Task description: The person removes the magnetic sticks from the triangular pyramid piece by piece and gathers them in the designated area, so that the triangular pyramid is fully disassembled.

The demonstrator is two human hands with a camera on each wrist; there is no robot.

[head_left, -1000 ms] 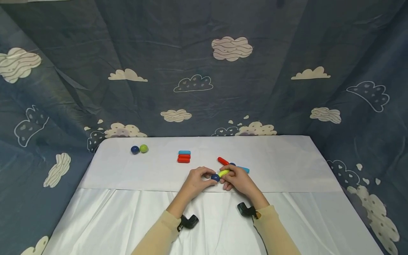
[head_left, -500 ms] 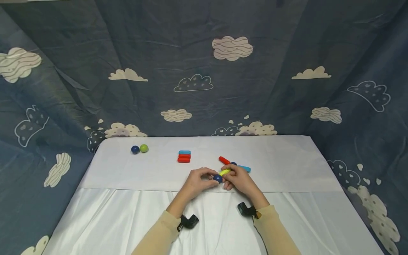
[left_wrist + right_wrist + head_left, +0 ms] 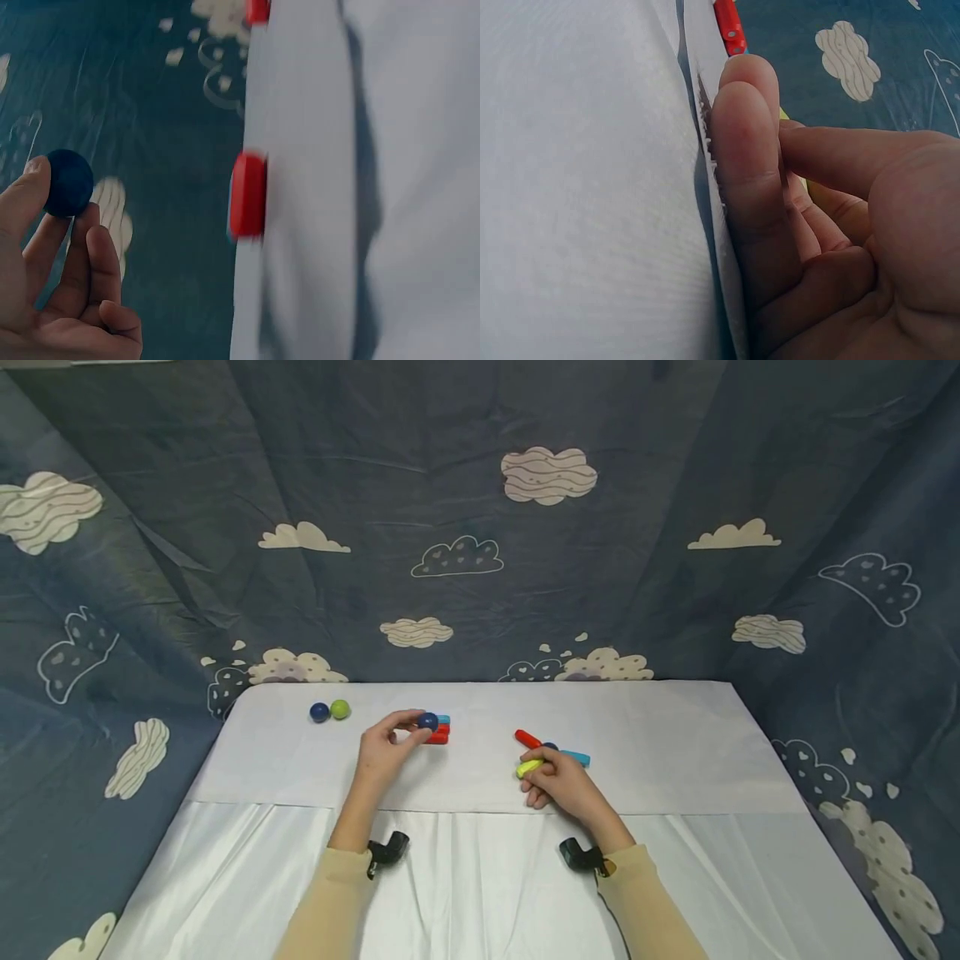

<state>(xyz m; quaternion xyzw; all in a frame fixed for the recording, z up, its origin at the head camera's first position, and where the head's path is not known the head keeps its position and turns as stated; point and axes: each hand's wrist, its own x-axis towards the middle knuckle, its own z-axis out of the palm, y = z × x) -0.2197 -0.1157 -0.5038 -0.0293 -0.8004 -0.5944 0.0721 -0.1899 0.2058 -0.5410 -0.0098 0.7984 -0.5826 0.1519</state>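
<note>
The left hand (image 3: 381, 753) is pinching a dark blue ball (image 3: 428, 722) above the white table (image 3: 675, 743), near three small sticks (image 3: 439, 738) – the right hand (image 3: 561, 782) is gripping a yellow stick (image 3: 528, 768)

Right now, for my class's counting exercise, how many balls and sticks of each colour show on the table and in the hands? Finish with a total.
Dark blue balls: 3 (one partly hidden)
Green ball: 1
Red sticks: 3
Light blue sticks: 2
Yellow stick: 1
Total: 10
</note>
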